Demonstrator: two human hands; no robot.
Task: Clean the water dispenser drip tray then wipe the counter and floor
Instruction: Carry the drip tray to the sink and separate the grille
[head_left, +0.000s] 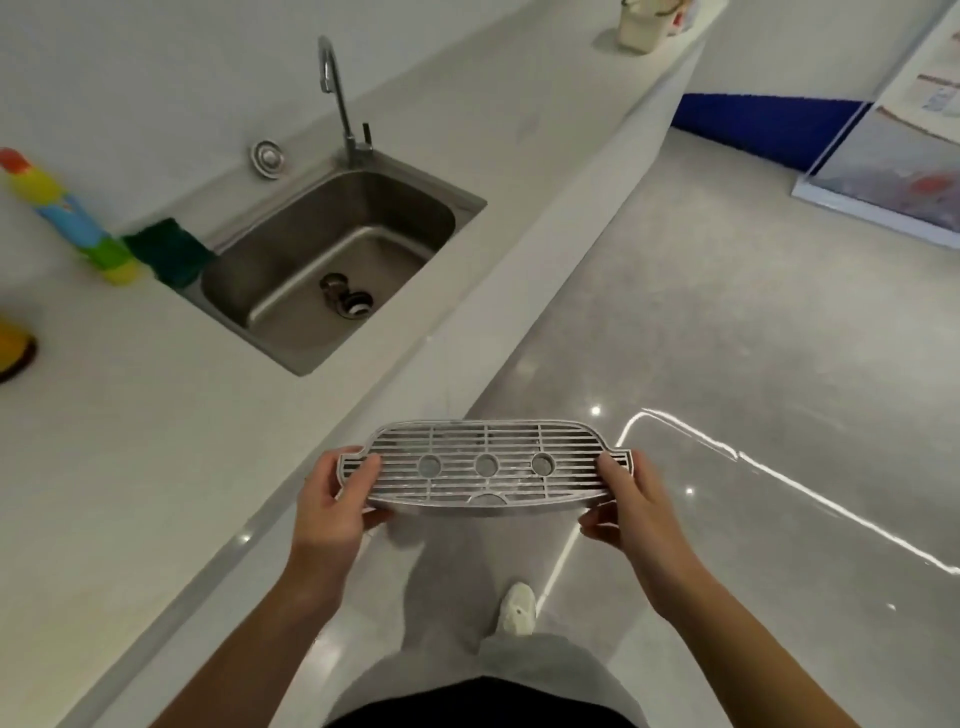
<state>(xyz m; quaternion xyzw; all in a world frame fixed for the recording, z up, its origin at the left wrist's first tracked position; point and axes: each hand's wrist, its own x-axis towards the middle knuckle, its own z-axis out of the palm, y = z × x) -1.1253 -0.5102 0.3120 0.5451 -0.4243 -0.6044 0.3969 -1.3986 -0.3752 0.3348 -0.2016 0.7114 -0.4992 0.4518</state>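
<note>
A grey slotted drip tray (485, 486) with three round holes is held level above the floor, just off the counter's front edge. My left hand (337, 499) grips its left end and my right hand (631, 506) grips its right end. The white counter (156, 441) runs along the left. A steel sink (291, 291) with a curved tap (337, 98) is set into it, ahead and to the left of the tray. The grey glossy floor (727, 338) lies to the right.
A green sponge (169, 252) lies at the sink's left rim beside a colourful detergent bottle (67, 213). A yellow object (13, 351) sits at the far left edge. A cream container (641, 26) stands at the counter's far end. A poster board (893, 171) leans at the right.
</note>
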